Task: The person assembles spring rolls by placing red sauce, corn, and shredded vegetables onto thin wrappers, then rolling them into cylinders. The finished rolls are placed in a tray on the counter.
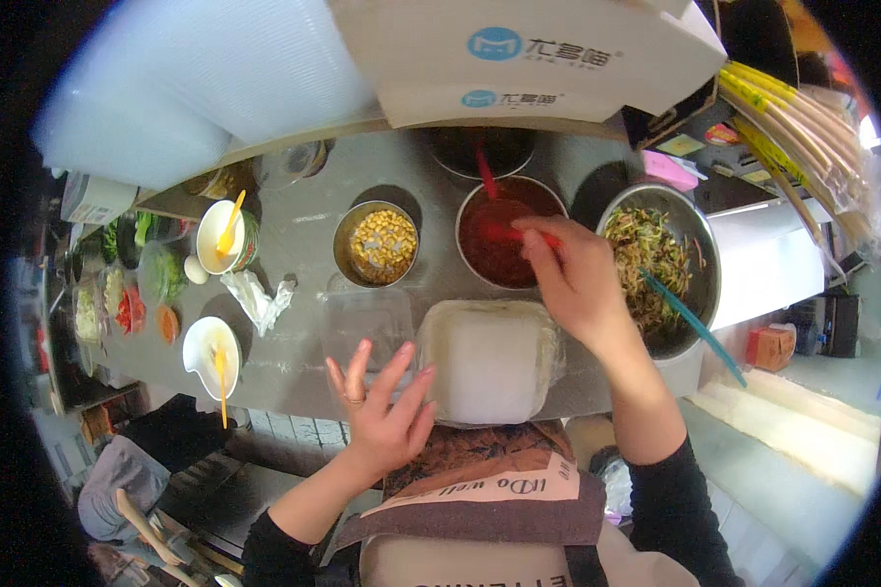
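Note:
My right hand (582, 284) is closed around the handle of a red spoon (504, 231), over a metal bowl (461, 256) of dark red sauce. My left hand (387, 416) holds nothing, its fingers spread, near the table's front edge beside a square translucent plastic container (429, 338). The container's middle looks white; whether that is its contents or a liner I cannot tell. A faint clear plastic tub or lid (362, 318) is to its left. Behind it sits a metal bowl (341, 245) of yellow beans or nuts. Another red handle (485, 168) leans in a dark pot at the back.
At right is a large metal bowl (712, 264) of mixed shredded vegetables with a teal utensil (690, 323). To the left are two white containers with yellow spoons (230, 235), crumpled tissue (259, 298), an egg (196, 270) and several vegetable tubs. A white carton (519, 73) stands behind.

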Tool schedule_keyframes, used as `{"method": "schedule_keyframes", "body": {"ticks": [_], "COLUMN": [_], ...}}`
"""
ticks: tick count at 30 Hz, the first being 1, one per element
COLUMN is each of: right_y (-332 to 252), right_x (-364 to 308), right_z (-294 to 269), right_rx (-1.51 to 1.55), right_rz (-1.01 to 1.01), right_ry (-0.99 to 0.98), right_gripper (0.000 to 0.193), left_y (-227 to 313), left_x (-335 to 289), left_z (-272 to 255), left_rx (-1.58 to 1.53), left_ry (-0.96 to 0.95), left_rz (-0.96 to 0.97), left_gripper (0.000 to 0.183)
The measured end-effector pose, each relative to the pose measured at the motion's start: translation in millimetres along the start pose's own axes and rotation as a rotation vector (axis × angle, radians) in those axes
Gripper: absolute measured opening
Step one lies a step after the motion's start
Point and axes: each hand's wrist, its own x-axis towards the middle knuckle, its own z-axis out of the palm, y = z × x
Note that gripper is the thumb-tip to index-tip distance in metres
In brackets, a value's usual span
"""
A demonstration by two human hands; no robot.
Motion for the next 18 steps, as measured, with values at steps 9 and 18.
{"method": "schedule_keyframes", "body": {"ticks": [9, 18], "right_y": [5, 26], "right_x": [-4, -36], "right_z": [5, -13], "right_rx": [0.306, 1.129], "right_rz": [0.218, 0.544], "right_ry": [-0.046, 0.173], "right_gripper": [0.024, 0.024], "left_y": [7, 4], "left_x": [8, 10], "left_z": [3, 1], "left_rx": [-0.059, -0.088], "left_ry": [0.002, 0.058], "left_rz": [-0.057, -0.105], "left_gripper": [0.028, 0.024]}}
